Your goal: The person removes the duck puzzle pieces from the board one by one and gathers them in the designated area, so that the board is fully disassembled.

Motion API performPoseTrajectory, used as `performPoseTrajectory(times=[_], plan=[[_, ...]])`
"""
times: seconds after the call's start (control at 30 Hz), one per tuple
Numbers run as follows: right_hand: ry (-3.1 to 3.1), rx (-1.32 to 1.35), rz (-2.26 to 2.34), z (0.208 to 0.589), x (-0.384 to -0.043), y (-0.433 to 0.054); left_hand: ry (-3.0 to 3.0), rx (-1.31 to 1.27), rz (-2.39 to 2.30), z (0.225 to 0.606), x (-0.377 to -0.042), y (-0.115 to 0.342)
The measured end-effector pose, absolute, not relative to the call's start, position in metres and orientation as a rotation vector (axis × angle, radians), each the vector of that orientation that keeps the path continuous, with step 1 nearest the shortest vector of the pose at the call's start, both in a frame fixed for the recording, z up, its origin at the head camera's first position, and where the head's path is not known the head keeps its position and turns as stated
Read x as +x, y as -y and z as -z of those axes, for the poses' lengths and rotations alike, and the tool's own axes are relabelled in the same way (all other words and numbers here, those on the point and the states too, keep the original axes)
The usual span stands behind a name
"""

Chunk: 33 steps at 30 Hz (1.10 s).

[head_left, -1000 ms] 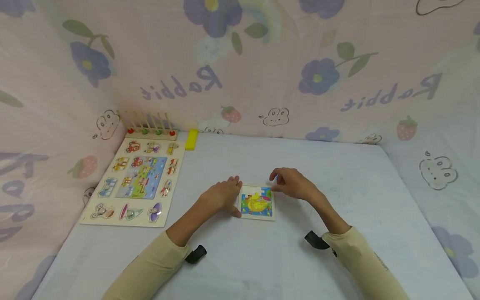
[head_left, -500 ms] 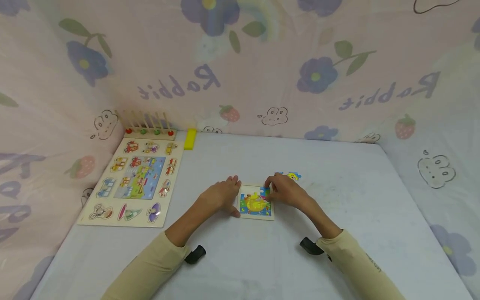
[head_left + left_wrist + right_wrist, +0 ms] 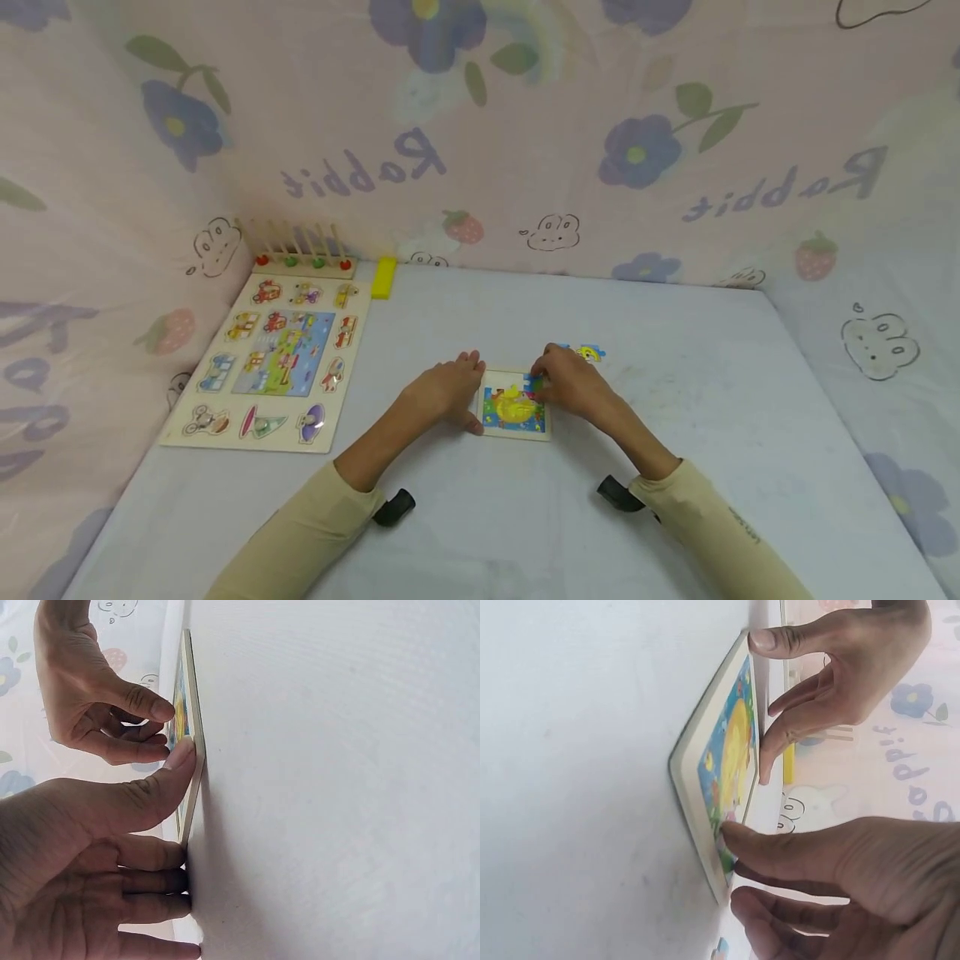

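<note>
A small square jigsaw tray (image 3: pixel 512 436) with a pale wooden border lies mid-table, its picture showing a yellow duck (image 3: pixel 516 407). My left hand (image 3: pixel 442 390) steadies its left side. The left thumb (image 3: pixel 180 755) touches the near corner, with the fairly straight fingers at the far corner. At the right side, my right hand (image 3: pixel 576 383) pinches a green and blue puzzle piece (image 3: pixel 726 859) near the upper right corner, the thumb on the picture. Bare wood shows along the tray's upper part. Behind the right hand lies a loose blue and yellow puzzle piece (image 3: pixel 591 353), partly covered.
A large wooden peg puzzle board (image 3: pixel 273 367) with vehicle and toy shapes lies at the left. Behind it stands a rack of upright pegs (image 3: pixel 303 267) with red and green beads. A yellow block (image 3: pixel 383 278) lies beside the rack. Patterned cloth walls enclose the table (image 3: pixel 480 533).
My right hand has come left and down onto the tray's upper right part, uncovering the loose piece behind it. Over the last half second both hands have stayed nearly still.
</note>
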State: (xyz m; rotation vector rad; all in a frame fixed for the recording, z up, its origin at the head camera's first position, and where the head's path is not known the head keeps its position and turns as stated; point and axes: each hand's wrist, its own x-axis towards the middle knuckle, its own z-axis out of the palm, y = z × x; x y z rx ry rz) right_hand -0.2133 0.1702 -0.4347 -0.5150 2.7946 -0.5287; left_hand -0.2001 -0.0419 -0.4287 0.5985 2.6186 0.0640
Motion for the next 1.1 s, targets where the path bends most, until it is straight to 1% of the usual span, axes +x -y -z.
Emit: performPoseTrajectory(times=[0.77, 1.1], plan=[[-2.854, -0.592, 0.504, 0.4373, -0.2143, -0.1682, -2.586, 0.582, -0.105, 0.4278, -0.2025, 0.0442], [-2.864, -0.579, 0.493, 0.4388, -0.2190, -0.1713, -2.598, 0.596, -0.081, 0.4294, -0.2034, 0.0413]])
